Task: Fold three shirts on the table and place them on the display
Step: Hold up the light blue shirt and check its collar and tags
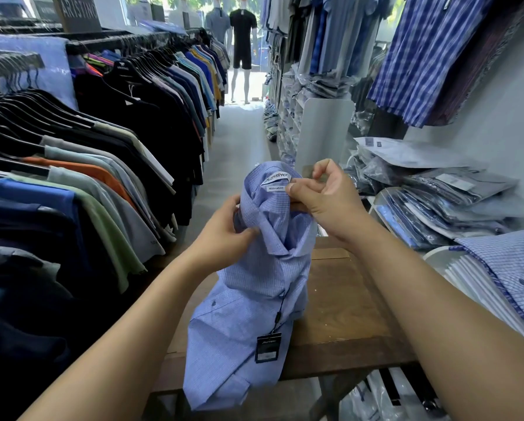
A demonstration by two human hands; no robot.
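A light blue checked shirt [254, 287] hangs upright above the wooden table [345, 314], collar up, its lower end drooping over the table's front edge. A dark price tag [267, 347] dangles from it on a cord. My left hand [224, 235] grips the collar's left side. My right hand [324, 199] pinches the collar's right side beside the white neck label. A folded blue checked shirt [510, 268] lies on the display at the right.
A long rack of hanging polo shirts [102, 153] lines the left side. Stacks of shirts in plastic bags [437, 205] fill the shelves on the right. Shirts hang on the right wall above. A narrow aisle runs to mannequins [242, 47] at the far end.
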